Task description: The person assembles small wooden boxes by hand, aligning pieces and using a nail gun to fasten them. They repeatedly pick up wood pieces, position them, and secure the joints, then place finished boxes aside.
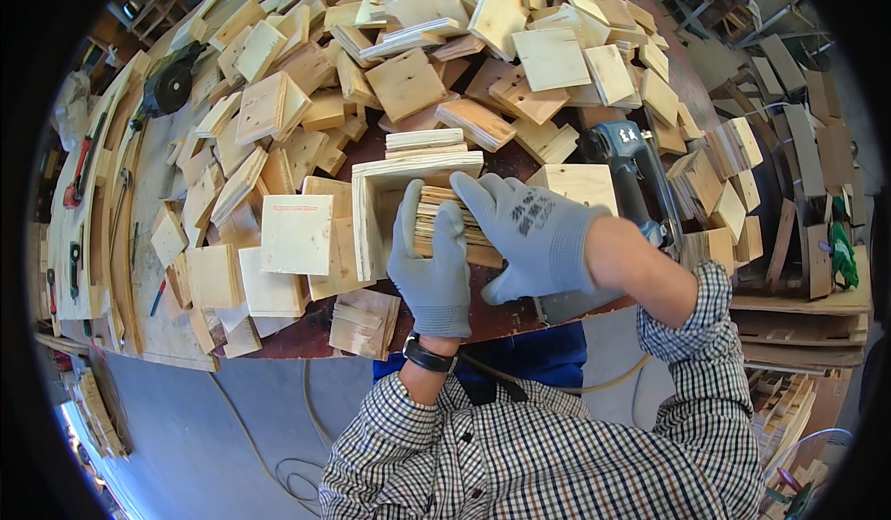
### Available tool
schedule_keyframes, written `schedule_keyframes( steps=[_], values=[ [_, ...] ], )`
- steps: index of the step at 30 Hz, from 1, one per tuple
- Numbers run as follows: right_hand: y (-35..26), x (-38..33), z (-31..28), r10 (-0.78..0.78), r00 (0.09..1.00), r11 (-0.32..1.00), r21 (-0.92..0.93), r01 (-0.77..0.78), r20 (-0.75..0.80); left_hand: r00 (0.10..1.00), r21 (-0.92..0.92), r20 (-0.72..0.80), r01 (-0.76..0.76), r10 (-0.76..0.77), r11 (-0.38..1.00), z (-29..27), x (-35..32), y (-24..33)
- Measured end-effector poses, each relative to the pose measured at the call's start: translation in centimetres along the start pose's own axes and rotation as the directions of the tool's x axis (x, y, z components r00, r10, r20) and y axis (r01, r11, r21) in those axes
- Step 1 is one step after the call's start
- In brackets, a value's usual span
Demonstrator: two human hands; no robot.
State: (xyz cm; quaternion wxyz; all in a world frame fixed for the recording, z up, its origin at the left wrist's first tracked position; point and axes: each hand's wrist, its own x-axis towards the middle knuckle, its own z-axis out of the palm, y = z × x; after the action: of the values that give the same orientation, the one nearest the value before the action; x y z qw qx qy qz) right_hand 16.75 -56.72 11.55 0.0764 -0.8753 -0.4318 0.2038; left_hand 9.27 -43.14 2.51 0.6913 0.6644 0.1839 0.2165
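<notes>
Both hands wear grey gloves. My left hand (432,265) is closed on the left side of a stack of plywood pieces (444,206), its layered edges facing up. My right hand (538,237) grips the right side of the same stack, fingers over the far edge and thumb nearer me. The hands partly hide the stack. Just left of and beyond it stands an angled plywood frame (364,214), two of its boards meeting at a corner. Several small plywood strips (425,143) lie against its far side. A blue nail gun (624,162) rests to the right of my right hand.
A large heap of plywood blocks (408,84) covers the far side of the dark red table (478,320). Square boards (295,234) lie at left. Further left are a black tool (169,84) and red-handled pliers (76,186). Hoses (311,409) trail over the floor. Wood pieces (803,149) crowd the right.
</notes>
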Motion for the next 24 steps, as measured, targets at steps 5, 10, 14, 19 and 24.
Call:
schedule_keyframes(
  steps=[5,10,14,19,24],
  values=[
    [-2.4,0.4,2.3,0.116,0.976,0.974,-0.173,-0.148,-0.184,1.000,-0.004,-0.009,-0.007,0.007,1.000,-0.4,0.1,-1.7],
    [-2.0,0.5,4.3,0.070,0.917,0.989,-0.090,-0.115,-0.393,0.997,-0.021,0.038,0.065,-0.064,0.998,-0.3,-0.1,-0.1],
    [-1.7,0.5,4.1,0.085,0.918,0.988,-0.085,-0.128,-0.386,0.992,0.052,0.115,-0.050,0.044,0.997,-1.2,0.1,0.2],
    [-2.5,-0.2,4.3,0.221,0.862,0.954,0.283,-0.095,-0.456,0.968,-0.112,-0.035,-0.252,0.249,0.961,-3.8,-3.0,0.5],
    [-5.8,-0.1,6.1,0.402,0.746,0.838,0.541,-0.067,-0.531,0.918,0.203,0.188,-0.385,0.350,0.901,-8.6,-5.6,2.2]
  ],
)
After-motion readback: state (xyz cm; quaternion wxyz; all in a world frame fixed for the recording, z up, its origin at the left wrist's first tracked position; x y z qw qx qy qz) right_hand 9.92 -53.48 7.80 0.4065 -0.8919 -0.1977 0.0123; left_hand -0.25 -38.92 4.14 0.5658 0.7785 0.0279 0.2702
